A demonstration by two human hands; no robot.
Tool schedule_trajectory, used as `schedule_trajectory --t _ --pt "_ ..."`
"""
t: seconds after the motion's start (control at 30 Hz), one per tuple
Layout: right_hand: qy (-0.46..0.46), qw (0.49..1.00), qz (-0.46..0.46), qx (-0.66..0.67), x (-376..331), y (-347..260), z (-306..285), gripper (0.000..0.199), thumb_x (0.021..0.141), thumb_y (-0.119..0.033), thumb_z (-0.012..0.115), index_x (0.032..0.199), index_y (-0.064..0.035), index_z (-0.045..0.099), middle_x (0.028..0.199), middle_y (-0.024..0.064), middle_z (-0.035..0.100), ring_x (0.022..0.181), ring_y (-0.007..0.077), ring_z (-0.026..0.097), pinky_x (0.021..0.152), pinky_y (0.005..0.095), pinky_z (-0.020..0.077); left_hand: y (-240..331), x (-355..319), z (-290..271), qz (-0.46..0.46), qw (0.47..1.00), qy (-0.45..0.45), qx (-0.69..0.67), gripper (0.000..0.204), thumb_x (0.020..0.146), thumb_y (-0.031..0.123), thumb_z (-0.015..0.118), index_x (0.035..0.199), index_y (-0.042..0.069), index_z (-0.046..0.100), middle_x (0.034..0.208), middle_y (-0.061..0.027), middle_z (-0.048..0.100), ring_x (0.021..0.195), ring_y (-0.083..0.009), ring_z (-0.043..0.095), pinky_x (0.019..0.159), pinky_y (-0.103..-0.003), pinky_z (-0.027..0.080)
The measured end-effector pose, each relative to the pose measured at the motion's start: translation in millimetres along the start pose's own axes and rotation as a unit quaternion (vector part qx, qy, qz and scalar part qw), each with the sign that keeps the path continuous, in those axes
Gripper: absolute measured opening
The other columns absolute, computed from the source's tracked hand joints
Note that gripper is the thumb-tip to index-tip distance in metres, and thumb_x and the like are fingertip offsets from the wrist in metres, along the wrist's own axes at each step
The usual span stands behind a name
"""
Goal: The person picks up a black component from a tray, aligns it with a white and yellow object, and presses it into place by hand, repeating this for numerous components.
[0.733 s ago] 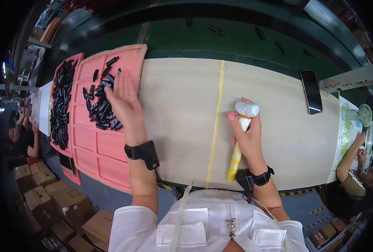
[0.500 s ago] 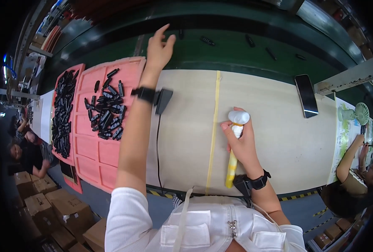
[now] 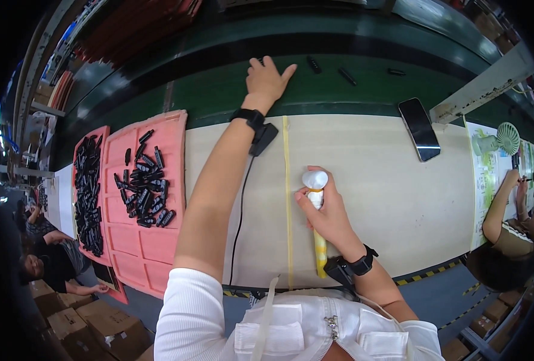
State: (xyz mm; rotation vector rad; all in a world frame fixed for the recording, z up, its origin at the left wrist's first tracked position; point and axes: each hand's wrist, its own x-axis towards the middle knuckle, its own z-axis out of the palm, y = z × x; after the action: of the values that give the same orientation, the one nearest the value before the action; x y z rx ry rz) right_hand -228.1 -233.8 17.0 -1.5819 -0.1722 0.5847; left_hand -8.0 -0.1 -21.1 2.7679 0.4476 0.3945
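Observation:
My left hand (image 3: 268, 79) reaches over the green conveyor belt (image 3: 219, 99), thumb and fingers apart. A dark bit shows at its fingertips, probably one of the small black parts, but I cannot tell whether it is touched. Beyond the thumb lie several loose black parts (image 3: 347, 76) on the belt. My right hand (image 3: 332, 219), above the beige tabletop, is closed round a yellow-and-white stick (image 3: 320, 249). The stick has a rounded white end and an orange band below it; its yellow end points toward me.
A pink tray (image 3: 125, 231) at left bears a heap of black parts, beside another pink tray (image 3: 103, 180) full of them. A phone (image 3: 419, 129) and a small green fan (image 3: 507, 139) are at right. Co-workers sit on both sides. A black cable (image 3: 238, 222) crosses the table.
My left hand has moved right along the belt, and its fingers now point down at it. The loose parts and table appear shifted left. My right hand still grips the stick.

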Motion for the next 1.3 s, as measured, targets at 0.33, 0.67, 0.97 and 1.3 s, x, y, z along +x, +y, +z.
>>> schedule_trajectory --t 0.33,0.67,0.97,1.3 --pt "-0.003 1.000 -0.014 -0.007 -0.4 6.7 -3.9 0.055 0.097 -0.014 0.064 0.143 -0.0119 0.034 0.092 0.0054 0.065 0.051 0.0123 0.058 0.047 0.0271 0.0480 77.6 21.0 55.5 0.128 0.989 0.030 0.066 0.050 0.098 0.047 0.058 0.121 0.003 0.051 0.117 -0.0267 0.056 0.092 -0.0432 0.069 0.076 -0.050 0.059" --pt "0.008 0.998 -0.051 -0.022 0.2 17.3 -0.4 0.055 0.097 -0.015 0.063 0.144 -0.0121 0.033 0.090 0.0060 0.066 0.053 0.0148 0.061 0.049 0.0299 0.0502 36.4 -4.9 8.2 0.253 0.966 0.049 0.016 0.028 0.097 0.027 0.061 0.111 0.006 0.049 0.103 -0.0217 0.056 0.071 -0.0412 0.069 0.061 -0.047 0.060" --pt "0.016 0.999 -0.036 -0.007 -1.3 18.6 -2.6 0.055 0.097 -0.015 0.063 0.143 -0.0111 0.034 0.088 0.0063 0.066 0.051 0.0145 0.060 0.049 0.0302 0.0495 68.5 -92.3 -57.3 0.380 0.908 -0.161 -0.072 0.026 0.098 0.023 0.058 0.122 0.012 0.057 0.108 -0.0170 0.056 0.091 -0.0382 0.066 0.075 -0.047 0.057" --pt "0.009 1.000 -0.015 -0.006 -4.4 7.5 0.5 0.052 0.096 -0.015 0.063 0.142 -0.0084 0.037 0.089 0.0052 0.067 0.050 0.0121 0.057 0.046 0.0282 0.0469 21.0 8.4 -11.6 0.372 0.924 -0.085 0.027 0.034 0.093 0.008 0.063 0.127 0.009 0.065 0.115 -0.0179 0.065 0.102 -0.0361 0.064 0.091 -0.042 0.053"
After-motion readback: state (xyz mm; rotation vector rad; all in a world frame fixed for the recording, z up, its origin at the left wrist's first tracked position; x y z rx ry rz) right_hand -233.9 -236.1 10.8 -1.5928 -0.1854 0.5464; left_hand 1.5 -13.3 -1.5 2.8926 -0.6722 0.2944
